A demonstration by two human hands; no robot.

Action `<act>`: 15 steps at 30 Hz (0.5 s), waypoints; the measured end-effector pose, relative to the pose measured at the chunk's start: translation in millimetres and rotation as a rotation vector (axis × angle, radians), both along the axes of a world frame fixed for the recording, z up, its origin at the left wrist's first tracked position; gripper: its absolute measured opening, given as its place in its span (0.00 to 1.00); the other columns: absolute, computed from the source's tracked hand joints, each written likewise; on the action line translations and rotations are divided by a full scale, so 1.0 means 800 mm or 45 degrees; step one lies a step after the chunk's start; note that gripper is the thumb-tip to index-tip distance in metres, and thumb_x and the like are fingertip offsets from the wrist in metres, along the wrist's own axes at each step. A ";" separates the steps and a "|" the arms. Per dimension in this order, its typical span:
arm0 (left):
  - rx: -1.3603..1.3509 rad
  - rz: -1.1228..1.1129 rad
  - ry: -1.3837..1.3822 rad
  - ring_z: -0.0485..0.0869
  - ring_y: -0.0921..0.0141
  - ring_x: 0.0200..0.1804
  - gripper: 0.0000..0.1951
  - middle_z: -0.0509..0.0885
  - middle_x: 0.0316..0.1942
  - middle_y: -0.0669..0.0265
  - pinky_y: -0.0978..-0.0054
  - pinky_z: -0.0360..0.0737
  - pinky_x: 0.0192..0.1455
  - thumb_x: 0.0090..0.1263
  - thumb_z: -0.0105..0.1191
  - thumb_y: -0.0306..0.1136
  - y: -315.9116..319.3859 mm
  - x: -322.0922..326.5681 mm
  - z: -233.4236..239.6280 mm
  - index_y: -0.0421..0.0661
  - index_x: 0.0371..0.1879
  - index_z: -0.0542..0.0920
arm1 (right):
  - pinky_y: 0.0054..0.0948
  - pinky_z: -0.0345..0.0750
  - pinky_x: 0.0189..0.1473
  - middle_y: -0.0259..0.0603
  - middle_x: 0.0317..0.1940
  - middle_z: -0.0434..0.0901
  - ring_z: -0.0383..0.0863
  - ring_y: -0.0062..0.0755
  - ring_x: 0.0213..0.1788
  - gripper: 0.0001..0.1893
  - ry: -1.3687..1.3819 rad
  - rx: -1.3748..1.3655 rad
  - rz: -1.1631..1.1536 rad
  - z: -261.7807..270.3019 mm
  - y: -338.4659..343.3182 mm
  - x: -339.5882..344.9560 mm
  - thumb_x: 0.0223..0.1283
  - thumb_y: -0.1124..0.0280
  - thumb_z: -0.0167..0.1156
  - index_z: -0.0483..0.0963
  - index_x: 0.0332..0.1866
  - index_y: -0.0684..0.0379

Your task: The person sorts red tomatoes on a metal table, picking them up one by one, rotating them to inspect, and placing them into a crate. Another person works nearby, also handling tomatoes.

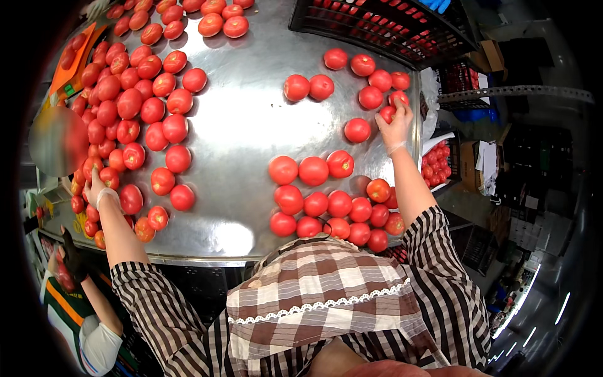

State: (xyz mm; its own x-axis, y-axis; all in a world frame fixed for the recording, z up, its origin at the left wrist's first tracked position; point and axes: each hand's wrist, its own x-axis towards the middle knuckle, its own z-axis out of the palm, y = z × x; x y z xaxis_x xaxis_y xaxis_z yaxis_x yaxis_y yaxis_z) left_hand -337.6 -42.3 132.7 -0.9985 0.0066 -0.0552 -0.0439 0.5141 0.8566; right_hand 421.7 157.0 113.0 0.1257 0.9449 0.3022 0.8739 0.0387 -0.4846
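Observation:
A stainless steel table (226,155) lies before me, with red tomatoes in groups across it. My right hand (396,127), in a thin clear glove, is at the table's right edge with its fingers around a tomato (387,114). Another tomato (398,98) touches its fingertips. On the left, my gloved left hand (98,188) reaches into a dense pile of tomatoes (129,103). Its fingers rest against a tomato (92,166) there; their grip is partly hidden. Nearest my body on the right, several tomatoes (339,203) sit in close rows.
A black plastic crate (386,28) holding tomatoes stands at the far right. Beyond the right edge is another crate of tomatoes (435,165). An orange chute (70,70) borders the left pile. A co-worker's dark-gloved hand (73,257) holds tomatoes at lower left.

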 end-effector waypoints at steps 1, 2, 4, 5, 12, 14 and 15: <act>-0.052 -0.053 0.044 0.81 0.63 0.58 0.38 0.80 0.62 0.59 0.64 0.79 0.61 0.58 0.69 0.53 -0.010 0.000 0.004 0.44 0.65 0.76 | 0.45 0.66 0.70 0.55 0.67 0.61 0.64 0.60 0.68 0.40 0.004 0.010 0.013 0.003 0.005 -0.003 0.48 0.65 0.74 0.66 0.70 0.55; -0.219 -0.007 0.135 0.82 0.63 0.56 0.37 0.81 0.60 0.56 0.65 0.80 0.59 0.58 0.68 0.53 -0.018 0.006 0.010 0.42 0.63 0.77 | 0.44 0.66 0.70 0.55 0.66 0.62 0.64 0.60 0.68 0.40 0.002 -0.005 -0.035 0.005 0.010 -0.006 0.46 0.67 0.75 0.66 0.69 0.55; -0.292 -0.026 0.374 0.82 0.63 0.55 0.32 0.81 0.59 0.55 0.65 0.80 0.59 0.63 0.66 0.47 -0.029 0.029 0.026 0.39 0.62 0.77 | 0.43 0.68 0.69 0.54 0.64 0.63 0.64 0.59 0.67 0.39 0.012 -0.047 -0.132 0.011 0.012 -0.024 0.44 0.70 0.75 0.67 0.66 0.56; -0.332 -0.032 0.499 0.82 0.63 0.55 0.29 0.82 0.58 0.54 0.66 0.80 0.58 0.65 0.65 0.44 -0.035 0.045 0.035 0.38 0.61 0.77 | 0.43 0.68 0.69 0.54 0.63 0.63 0.65 0.59 0.67 0.38 -0.011 -0.036 -0.081 0.005 0.006 -0.029 0.44 0.70 0.75 0.68 0.65 0.56; 0.552 -0.970 -0.238 0.82 0.73 0.49 0.17 0.82 0.54 0.63 0.73 0.81 0.48 0.73 0.58 0.34 0.026 0.400 0.023 0.41 0.57 0.79 | 0.40 0.70 0.67 0.51 0.59 0.67 0.70 0.51 0.61 0.33 0.171 0.040 0.007 0.004 -0.035 -0.016 0.44 0.71 0.72 0.70 0.61 0.58; 0.530 -1.118 -0.844 0.84 0.73 0.43 0.17 0.82 0.53 0.63 0.72 0.83 0.45 0.75 0.58 0.38 0.031 0.484 0.047 0.43 0.57 0.80 | 0.40 0.69 0.67 0.50 0.57 0.69 0.71 0.49 0.61 0.33 0.235 0.083 0.237 0.040 -0.045 -0.057 0.44 0.70 0.73 0.71 0.60 0.58; 0.627 -1.166 -1.094 0.84 0.70 0.45 0.21 0.81 0.54 0.62 0.69 0.85 0.48 0.76 0.55 0.43 0.032 0.509 0.047 0.44 0.61 0.77 | 0.40 0.69 0.67 0.49 0.57 0.70 0.71 0.49 0.60 0.33 0.270 0.107 0.355 0.060 -0.053 -0.082 0.44 0.69 0.73 0.71 0.60 0.58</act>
